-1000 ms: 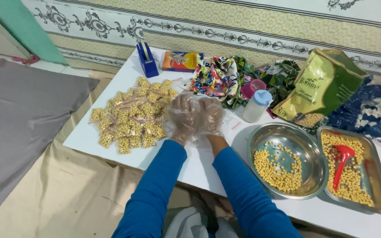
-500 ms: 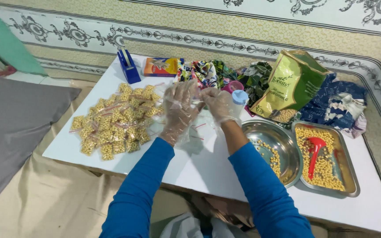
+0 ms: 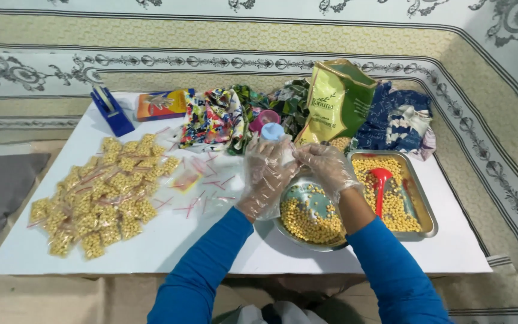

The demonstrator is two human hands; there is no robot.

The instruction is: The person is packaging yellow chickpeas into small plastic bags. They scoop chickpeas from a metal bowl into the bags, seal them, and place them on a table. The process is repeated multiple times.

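Both gloved hands meet over the round steel bowl (image 3: 310, 216) of yellow kernels. The left hand (image 3: 265, 180) has its fingers curled around a small clear plastic bag (image 3: 269, 157), and the right hand (image 3: 325, 165) pinches the bag's top edge. Holding the mouth wide and directly above the bowl would let stray kernels drop back in, not onto the white table (image 3: 169, 240).

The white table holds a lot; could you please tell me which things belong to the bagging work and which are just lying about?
In use:
- left hand and right hand, gloved, together on a small clear bag
- round steel bowl of yellow beans
- steel tray with red scoop
- filled packets

Lying about:
- blue tape dispenser
- patterned cloths
- green pouch
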